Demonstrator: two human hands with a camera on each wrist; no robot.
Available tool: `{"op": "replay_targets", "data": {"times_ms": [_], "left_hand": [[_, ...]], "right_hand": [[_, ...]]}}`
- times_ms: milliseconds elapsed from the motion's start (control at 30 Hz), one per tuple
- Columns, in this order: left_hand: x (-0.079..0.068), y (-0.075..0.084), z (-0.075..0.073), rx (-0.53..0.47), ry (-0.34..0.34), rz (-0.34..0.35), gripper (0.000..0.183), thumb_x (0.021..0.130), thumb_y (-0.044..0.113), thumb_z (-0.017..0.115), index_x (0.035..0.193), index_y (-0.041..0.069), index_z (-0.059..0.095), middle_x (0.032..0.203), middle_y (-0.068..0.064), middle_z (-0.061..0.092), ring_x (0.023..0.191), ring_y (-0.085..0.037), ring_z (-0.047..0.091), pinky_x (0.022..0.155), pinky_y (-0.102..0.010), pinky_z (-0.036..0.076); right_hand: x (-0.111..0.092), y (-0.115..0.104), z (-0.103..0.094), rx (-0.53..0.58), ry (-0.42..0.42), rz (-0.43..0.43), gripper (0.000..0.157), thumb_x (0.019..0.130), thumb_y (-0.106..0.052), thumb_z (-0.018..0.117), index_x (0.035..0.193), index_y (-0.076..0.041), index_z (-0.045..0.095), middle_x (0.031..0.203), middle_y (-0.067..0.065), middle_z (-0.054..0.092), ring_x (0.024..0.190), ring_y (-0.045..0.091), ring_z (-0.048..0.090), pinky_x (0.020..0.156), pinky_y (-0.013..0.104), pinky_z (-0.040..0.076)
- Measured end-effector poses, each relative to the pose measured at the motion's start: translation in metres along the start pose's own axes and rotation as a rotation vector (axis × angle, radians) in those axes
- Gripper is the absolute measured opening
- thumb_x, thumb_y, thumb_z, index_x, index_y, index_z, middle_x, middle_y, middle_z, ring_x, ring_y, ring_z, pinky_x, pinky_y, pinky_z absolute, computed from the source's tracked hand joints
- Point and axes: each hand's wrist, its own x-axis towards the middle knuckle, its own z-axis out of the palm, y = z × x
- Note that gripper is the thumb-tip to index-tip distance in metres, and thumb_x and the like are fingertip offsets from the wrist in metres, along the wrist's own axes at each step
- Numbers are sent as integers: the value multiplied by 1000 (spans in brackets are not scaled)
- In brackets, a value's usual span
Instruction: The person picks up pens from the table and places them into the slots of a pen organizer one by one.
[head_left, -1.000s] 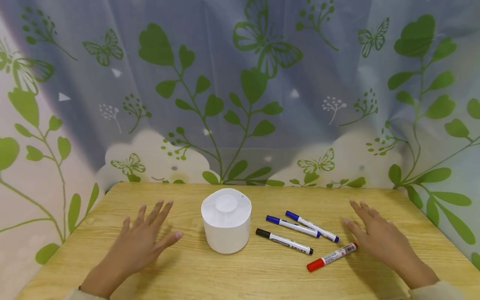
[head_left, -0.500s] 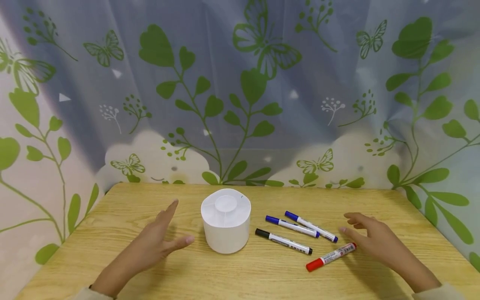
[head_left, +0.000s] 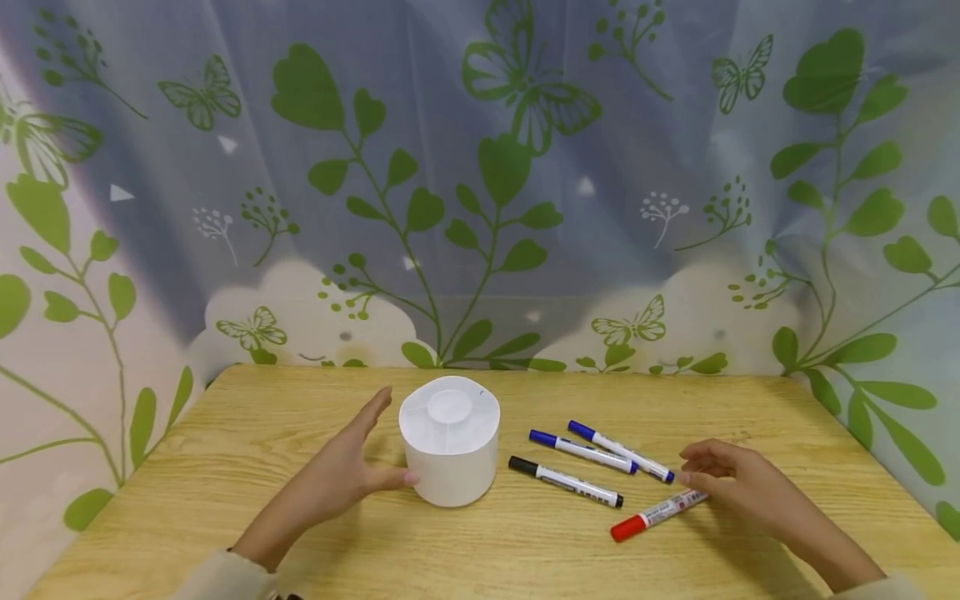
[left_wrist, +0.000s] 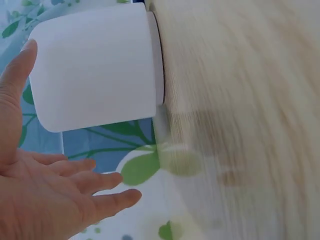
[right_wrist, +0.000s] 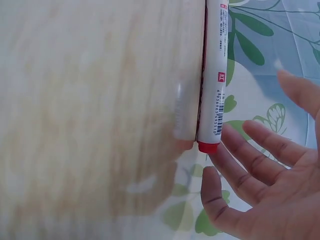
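Observation:
A white divided pen holder (head_left: pixel 452 471) with a round middle compartment stands upright on the wooden table. My left hand (head_left: pixel 337 471) is just left of it, fingers spread apart and thumb tip right at its wall. In the left wrist view the thumb overlaps the holder (left_wrist: pixel 95 65), while the other fingers extend below it. A red-capped marker (head_left: pixel 658 513) lies on the table at the right. My right hand (head_left: pixel 742 483) hovers by its far end, fingers loosely bent and holding nothing. The right wrist view shows this marker (right_wrist: pixel 214 85) with its red end close to the fingertips.
Between the holder and my right hand lie a black-capped marker (head_left: pixel 566 482) and two blue-capped markers, one nearer (head_left: pixel 585 452) and one farther back (head_left: pixel 630 454). A curtain (head_left: pixel 450 208) with leaves and butterflies hangs behind the table (head_left: pixel 450 554).
My left hand has moved right, up to the holder, and turned its palm toward it. The right hand has come slightly left over the red marker's end, its fingers bending more.

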Motion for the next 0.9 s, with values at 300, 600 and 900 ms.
{"op": "replay_targets", "data": {"times_ms": [300, 600, 900], "left_hand": [[19, -6, 6, -181, -71, 29, 125, 84, 35, 90, 169, 8, 3, 175, -21, 13, 159, -48, 15, 123, -72, 20], [26, -12, 11, -306, -91, 45, 120, 86, 29, 89, 169, 9, 5, 174, -21, 14, 160, -46, 16, 127, -66, 18], [30, -15, 14, -373, -97, 82, 116, 87, 22, 88, 169, 7, 7, 173, -24, 18, 159, -46, 18, 127, -62, 23]], "right_hand": [[0, 11, 0, 158, -84, -53, 37, 101, -19, 70, 127, 7, 64, 114, 11, 74, 94, -5, 63, 78, 22, 56], [0, 25, 2, 148, -114, -128, 31, 99, -17, 73, 124, 1, 69, 119, 12, 74, 102, -4, 63, 82, 19, 52], [2, 37, 6, 208, -160, -132, 25, 98, -14, 73, 118, -1, 72, 124, 16, 68, 99, -6, 60, 78, 19, 50]]}}
